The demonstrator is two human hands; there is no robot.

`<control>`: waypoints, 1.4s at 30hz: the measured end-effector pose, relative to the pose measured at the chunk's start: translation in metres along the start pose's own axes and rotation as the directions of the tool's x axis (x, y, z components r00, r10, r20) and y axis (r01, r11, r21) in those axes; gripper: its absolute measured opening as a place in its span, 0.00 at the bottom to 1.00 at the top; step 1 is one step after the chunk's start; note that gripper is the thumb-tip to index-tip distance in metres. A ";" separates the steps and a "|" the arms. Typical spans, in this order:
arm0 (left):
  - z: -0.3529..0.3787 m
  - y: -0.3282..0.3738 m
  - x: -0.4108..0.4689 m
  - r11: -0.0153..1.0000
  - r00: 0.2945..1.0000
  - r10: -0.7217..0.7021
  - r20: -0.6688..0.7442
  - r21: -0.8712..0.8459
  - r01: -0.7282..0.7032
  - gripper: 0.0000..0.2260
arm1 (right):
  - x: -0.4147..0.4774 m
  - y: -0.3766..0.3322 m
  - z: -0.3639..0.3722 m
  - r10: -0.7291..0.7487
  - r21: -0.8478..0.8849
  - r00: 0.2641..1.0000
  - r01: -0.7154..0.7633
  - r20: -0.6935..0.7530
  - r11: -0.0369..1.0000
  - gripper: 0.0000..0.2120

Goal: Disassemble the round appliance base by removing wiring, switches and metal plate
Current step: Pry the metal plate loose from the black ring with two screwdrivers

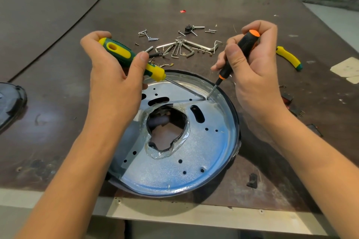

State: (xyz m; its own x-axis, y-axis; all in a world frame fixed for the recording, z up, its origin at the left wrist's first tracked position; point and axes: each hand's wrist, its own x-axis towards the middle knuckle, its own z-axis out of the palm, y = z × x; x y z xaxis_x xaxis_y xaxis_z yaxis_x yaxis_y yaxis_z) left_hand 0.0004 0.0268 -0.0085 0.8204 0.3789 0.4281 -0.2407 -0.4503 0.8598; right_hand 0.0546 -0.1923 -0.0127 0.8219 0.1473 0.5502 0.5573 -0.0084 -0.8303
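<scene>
Left forearm (77, 170) and right forearm (303, 161) cross the near edge of the desk (58, 112).
Round appliance base (236, 122) lies between them, close to the near edge, open side up. Metal plate (204, 147) seated inside it; ragged hole (167, 128) through the plate's middle.
Left hand (112, 75): fingers and thumb wrapped round the handle of a green-yellow screwdriver (124, 52), shaft slanting right and down.
Right hand (254, 75): fingers clamped on a black-orange screwdriver (240, 50), held steep.
Both tips meet at one spot on the plate's far right part, just inside the rim.
Far of the base: hex keys (184, 48) in a heap, loose screws (147, 35) scattered.
Right: yellow-green tool (288, 57) lying flat.
Left edge: dark rounded part (11, 101), partly out of view.
Small black piece (252, 180) near right of the base.
</scene>
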 end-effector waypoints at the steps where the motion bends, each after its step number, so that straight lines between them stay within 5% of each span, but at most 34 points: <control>1: 0.000 0.000 0.000 1.000 1.000 0.003 -0.001 0.008 -0.003 0.19 | 0.000 -0.001 0.000 0.002 -0.008 1.000 -0.002 0.014 1.000 0.11; 17: 0.000 0.001 0.001 1.000 0.999 -0.001 0.034 0.003 0.001 0.18 | 0.006 -0.011 0.002 0.015 -0.034 0.994 -0.011 0.109 0.999 0.19; 22: 0.008 0.005 -0.006 0.997 0.983 -0.079 0.166 -0.008 0.081 0.19 | 0.013 -0.008 0.010 0.081 0.004 0.992 -0.082 0.099 0.997 0.16; 32: 0.003 0.003 -0.003 0.994 0.999 -0.015 0.037 -0.110 0.019 0.19 | 0.017 -0.006 0.007 -0.053 -0.192 0.999 0.050 -0.008 0.980 0.15; 42: 0.005 0.010 -0.007 0.991 0.995 0.090 0.048 -0.101 -0.085 0.19 | 0.005 -0.010 -0.004 -0.057 -0.066 0.997 0.060 0.049 0.996 0.16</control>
State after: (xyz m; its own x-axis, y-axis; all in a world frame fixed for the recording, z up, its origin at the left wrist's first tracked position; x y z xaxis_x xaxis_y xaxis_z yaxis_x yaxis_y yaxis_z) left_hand -0.0050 0.0157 -0.0039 0.8192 0.2980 0.4900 -0.3603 -0.3972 0.8440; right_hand 0.0539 -0.1951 -0.0014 0.7823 0.1962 0.5912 0.6120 -0.0650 -0.7882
